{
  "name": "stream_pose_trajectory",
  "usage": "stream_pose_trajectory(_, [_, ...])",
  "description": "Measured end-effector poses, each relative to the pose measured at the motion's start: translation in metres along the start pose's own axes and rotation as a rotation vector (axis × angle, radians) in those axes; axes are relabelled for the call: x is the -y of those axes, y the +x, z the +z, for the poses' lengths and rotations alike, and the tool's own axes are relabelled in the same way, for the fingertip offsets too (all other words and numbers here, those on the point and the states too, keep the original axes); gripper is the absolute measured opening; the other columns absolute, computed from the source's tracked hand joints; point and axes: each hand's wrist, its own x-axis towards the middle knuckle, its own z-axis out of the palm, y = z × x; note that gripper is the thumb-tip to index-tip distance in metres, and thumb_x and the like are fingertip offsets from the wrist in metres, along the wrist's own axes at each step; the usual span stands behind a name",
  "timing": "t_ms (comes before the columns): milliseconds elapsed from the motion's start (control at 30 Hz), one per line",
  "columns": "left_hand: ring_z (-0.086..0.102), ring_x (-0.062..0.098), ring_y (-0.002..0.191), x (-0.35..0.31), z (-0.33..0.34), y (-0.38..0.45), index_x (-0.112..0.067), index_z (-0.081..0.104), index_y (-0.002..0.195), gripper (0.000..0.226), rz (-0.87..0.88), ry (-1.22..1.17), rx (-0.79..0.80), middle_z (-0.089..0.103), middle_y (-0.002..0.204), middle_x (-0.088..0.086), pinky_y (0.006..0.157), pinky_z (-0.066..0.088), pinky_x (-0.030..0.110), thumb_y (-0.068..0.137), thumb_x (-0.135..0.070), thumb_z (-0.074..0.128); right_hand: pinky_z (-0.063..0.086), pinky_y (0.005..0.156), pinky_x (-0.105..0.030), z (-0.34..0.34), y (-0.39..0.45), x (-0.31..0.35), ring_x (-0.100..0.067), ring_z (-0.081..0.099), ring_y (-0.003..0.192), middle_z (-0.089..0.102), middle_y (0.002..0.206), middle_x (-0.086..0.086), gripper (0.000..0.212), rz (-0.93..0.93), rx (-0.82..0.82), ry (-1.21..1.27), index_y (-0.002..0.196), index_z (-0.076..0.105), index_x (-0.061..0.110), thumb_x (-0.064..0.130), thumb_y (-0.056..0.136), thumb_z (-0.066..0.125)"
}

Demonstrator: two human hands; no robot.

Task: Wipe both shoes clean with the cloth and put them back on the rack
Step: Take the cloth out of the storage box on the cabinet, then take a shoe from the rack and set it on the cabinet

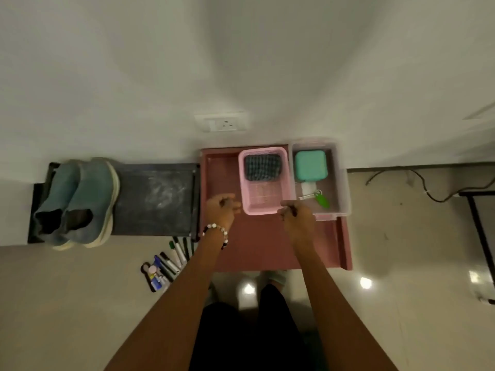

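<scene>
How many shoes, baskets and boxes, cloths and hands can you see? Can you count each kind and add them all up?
Shoes: 2 (blue shoe and blue shoe, side by side on the black rack)
Baskets and boxes: 2 (pink basket, clear box)
Cloths: 1 (dark checked cloth in the pink basket)
Hands: 2 (left hand, right hand)
Total: 7

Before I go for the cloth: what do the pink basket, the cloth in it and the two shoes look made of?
Pink basket: likely moulded plastic, with a perforated floor and smooth rim. Cloth: dark woven fabric, apparently checked; the view is too blurred to tell more. Shoes: blue-grey matte textile uppers, probably knit or canvas, on pale thick soles that look like rubber or foam.
</scene>
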Motion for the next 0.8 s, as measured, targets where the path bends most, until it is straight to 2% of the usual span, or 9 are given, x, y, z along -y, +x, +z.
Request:
stream_pose_trajectory(100, [0.064,0.014,0.057,0.030,-0.085,0.010,0.007,0.065,0.103,0.019,0.013,0.006,-0.099,0.068,0.080,0.017,0.059,0.055,0.024,0.095,0.003,0.048,0.053,0.070,-0.026,0.056,-0.040,0.022,-0.014,0.062,0.072,0.069,0.083,-0.003,0.018,-0.068,0.098,-0.062,0.098,0.069,0.008,0.008,0.093,0.052])
stream_pose_trajectory(233, [0.064,0.015,0.053,0.071,-0.202,0.035,0.009,0.065,0.101,0.020,-0.039,-0.046,-0.278,0.066,0.070,0.012,0.056,0.055,0.026,0.092,0.005,0.048,0.049,0.068,-0.017,0.148,-0.079,0.034,-0.013,0.061,0.072,0.066,0.077,0.000,0.019,-0.102,0.234,-0.138,0.096,0.070,0.009,0.011,0.095,0.051])
stream_pose_trajectory(333, [0.066,0.034,0.080,0.097,-0.278,0.056,-0.001,0.066,0.109,0.023,-0.068,0.107,-0.498,0.070,0.086,0.019,0.080,0.055,0.042,0.090,-0.001,0.054,0.050,0.063,-0.018,0.223,-0.097,0.035,-0.013,0.061,0.067,0.067,0.077,-0.004,0.020,-0.089,0.379,-0.148,0.101,0.067,0.005,0.011,0.097,0.048])
stream_pose_trajectory(400, [0.061,0.040,0.100,0.113,-0.319,0.075,-0.010,0.060,0.124,0.033,-0.091,0.307,-0.610,0.068,0.102,0.022,0.086,0.047,0.042,0.091,-0.009,0.054,0.052,0.064,-0.020,0.273,-0.102,0.037,-0.010,0.060,0.064,0.066,0.075,-0.004,0.019,-0.122,0.452,-0.178,0.102,0.066,0.005,0.011,0.097,0.049])
stream_pose_trajectory(500, [0.055,0.040,0.112,0.137,-0.361,0.113,-0.020,0.047,0.140,0.049,-0.040,0.480,-0.580,0.057,0.123,0.023,0.090,0.045,0.045,0.092,-0.019,0.058,0.057,0.077,-0.039,0.344,-0.096,0.031,-0.016,0.063,0.068,0.065,0.071,-0.002,0.015,-0.190,0.530,-0.202,0.099,0.067,0.007,0.011,0.094,0.053])
stream_pose_trajectory(567, [0.048,0.040,0.121,0.151,-0.375,0.138,-0.026,0.041,0.144,0.060,-0.016,0.527,-0.524,0.042,0.139,0.021,0.096,0.044,0.045,0.088,-0.025,0.065,0.055,0.079,-0.042,0.386,-0.089,0.028,-0.018,0.062,0.075,0.065,0.081,-0.004,0.018,-0.204,0.591,-0.210,0.105,0.065,0.008,0.012,0.092,0.055])
stream_pose_trajectory(633, [0.045,0.038,0.124,0.160,-0.380,0.158,-0.024,0.046,0.141,0.062,0.017,0.583,-0.443,0.033,0.145,0.019,0.099,0.043,0.043,0.084,-0.029,0.070,0.052,0.071,-0.036,0.423,-0.085,0.030,-0.018,0.060,0.077,0.063,0.091,-0.007,0.023,-0.186,0.629,-0.172,0.113,0.061,0.006,0.012,0.091,0.056])
stream_pose_trajectory(733, [0.051,0.035,0.112,0.167,-0.377,0.176,-0.012,0.061,0.120,0.041,0.038,0.622,-0.452,0.045,0.130,0.018,0.085,0.043,0.037,0.083,-0.028,0.070,0.048,0.055,-0.022,0.465,-0.078,0.033,-0.012,0.059,0.062,0.062,0.096,-0.008,0.026,-0.150,0.634,-0.150,0.118,0.057,0.004,0.013,0.094,0.055])
stream_pose_trajectory(800, [0.055,0.033,0.099,0.171,-0.374,0.179,-0.007,0.064,0.106,0.029,0.063,0.605,-0.519,0.054,0.112,0.018,0.070,0.034,0.031,0.084,-0.024,0.068,0.050,0.054,-0.022,0.481,-0.078,0.035,-0.012,0.059,0.059,0.063,0.098,-0.009,0.027,-0.127,0.623,-0.123,0.120,0.056,0.004,0.015,0.095,0.055])
